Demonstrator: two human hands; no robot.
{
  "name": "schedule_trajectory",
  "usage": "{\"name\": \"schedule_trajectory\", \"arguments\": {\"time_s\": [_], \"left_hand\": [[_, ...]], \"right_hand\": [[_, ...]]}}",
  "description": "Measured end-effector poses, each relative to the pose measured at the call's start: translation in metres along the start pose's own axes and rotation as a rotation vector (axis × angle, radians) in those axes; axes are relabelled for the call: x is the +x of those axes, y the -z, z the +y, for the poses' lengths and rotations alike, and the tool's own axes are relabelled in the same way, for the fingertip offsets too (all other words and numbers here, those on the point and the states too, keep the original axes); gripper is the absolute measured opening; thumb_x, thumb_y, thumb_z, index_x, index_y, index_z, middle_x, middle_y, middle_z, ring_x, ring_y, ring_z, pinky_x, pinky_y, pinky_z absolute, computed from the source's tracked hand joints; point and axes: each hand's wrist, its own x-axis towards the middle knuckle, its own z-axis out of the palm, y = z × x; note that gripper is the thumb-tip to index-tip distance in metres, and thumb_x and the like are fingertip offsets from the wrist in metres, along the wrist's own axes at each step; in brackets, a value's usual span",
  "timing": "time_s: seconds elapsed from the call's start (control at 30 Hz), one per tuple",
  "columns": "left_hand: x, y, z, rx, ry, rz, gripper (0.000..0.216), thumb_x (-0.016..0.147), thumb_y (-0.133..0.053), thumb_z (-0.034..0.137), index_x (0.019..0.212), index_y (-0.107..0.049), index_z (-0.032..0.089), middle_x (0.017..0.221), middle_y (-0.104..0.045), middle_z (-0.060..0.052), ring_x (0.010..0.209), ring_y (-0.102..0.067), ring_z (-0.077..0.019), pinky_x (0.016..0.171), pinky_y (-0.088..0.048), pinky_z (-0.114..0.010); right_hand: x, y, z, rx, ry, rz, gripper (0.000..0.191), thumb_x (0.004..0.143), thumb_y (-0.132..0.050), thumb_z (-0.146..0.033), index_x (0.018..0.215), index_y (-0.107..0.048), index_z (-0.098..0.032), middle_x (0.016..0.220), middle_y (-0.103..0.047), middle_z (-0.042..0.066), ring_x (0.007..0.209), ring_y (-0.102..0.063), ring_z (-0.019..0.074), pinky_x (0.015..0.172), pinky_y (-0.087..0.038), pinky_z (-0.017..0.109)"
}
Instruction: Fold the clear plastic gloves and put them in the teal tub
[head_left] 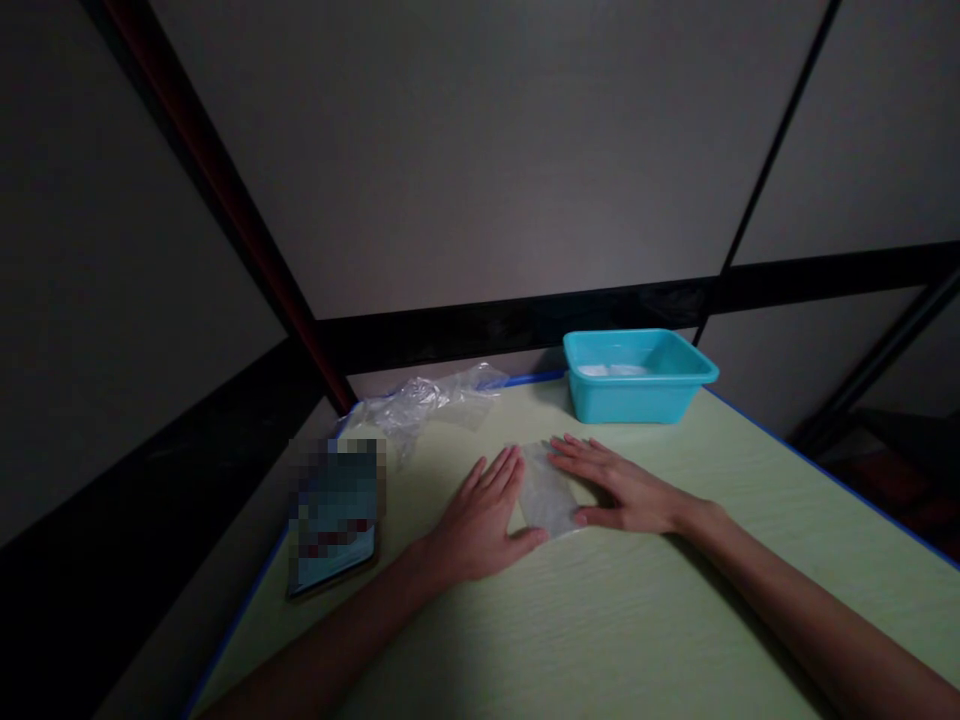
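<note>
Standing near the pale green table (600,630), I record two bare hands at a small translucent plastic sheet (549,497), which lies on the tabletop between them, nearer than the turquoise basin (634,402).

Grip: neither hand appears to pinch anything. The left hand (480,518) is open, palm down, its fingers close together and pointing away from the body, fingertips at the sheet's far left corner, thumb stretched out to its near edge. The right hand (626,492) is open too, fingers a little spread at the sheet's right side, thumb apart, its tip by the near right corner. How firmly either one presses, I cannot tell.

Progress, my judgement: the sheet is laid out as a neat, mostly flat rectangle, so spreading or smoothing looks largely done. Whether it is one layer or several, I cannot make out; count of folds left unrecorded. Letting go of the sheet is not yet done.

Surroundings: crumpled clear plastic (431,400) lies loose at the far left edge, well apart from both hands and not smoothed. Some white material (611,370) sits inside the basin; its nature is unclear. A dark-edged device (337,570), partly blurred out, is at the left edge, beyond the left forearm.
</note>
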Motion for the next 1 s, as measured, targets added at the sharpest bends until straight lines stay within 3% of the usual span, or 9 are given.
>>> {"name": "schedule_trajectory", "arguments": {"time_s": [0.3,0.57,1.0], "left_hand": [[-0.0005,0.0012,-0.0001,-0.017,0.004,-0.004,0.077,0.076,-0.037,0.056,0.131,-0.016,0.007,0.140,-0.011,-0.015,0.129,-0.004,-0.0202,0.104,-0.009,-0.037],[-0.0005,0.0005,-0.0004,-0.031,0.006,0.007,0.076,0.077,-0.037,0.056,0.131,-0.017,0.007,0.140,-0.011,-0.015,0.129,-0.004,-0.0204,0.104,-0.009,-0.038],[-0.0002,-0.0018,-0.0013,-0.037,0.010,0.013,0.075,0.078,-0.034,0.057,0.132,-0.016,0.008,0.140,-0.009,-0.014,0.129,-0.003,-0.0196,0.104,-0.008,-0.037]], "right_hand": [[-0.0009,0.0024,-0.0009,0.043,0.020,0.023,0.071,0.074,-0.054,-0.047,0.133,-0.023,-0.021,0.139,-0.021,0.009,0.127,-0.014,0.0245,0.102,-0.015,0.046],[-0.0036,0.0043,0.0025,0.105,0.079,0.053,0.065,0.077,-0.054,-0.027,0.133,-0.023,-0.021,0.139,-0.022,0.007,0.127,-0.014,0.0215,0.103,-0.016,0.044],[-0.0051,0.0078,0.0002,0.096,0.082,0.004,0.069,0.075,-0.056,-0.026,0.134,-0.020,-0.022,0.140,-0.020,0.005,0.127,-0.012,0.0218,0.102,-0.017,0.046]]}}
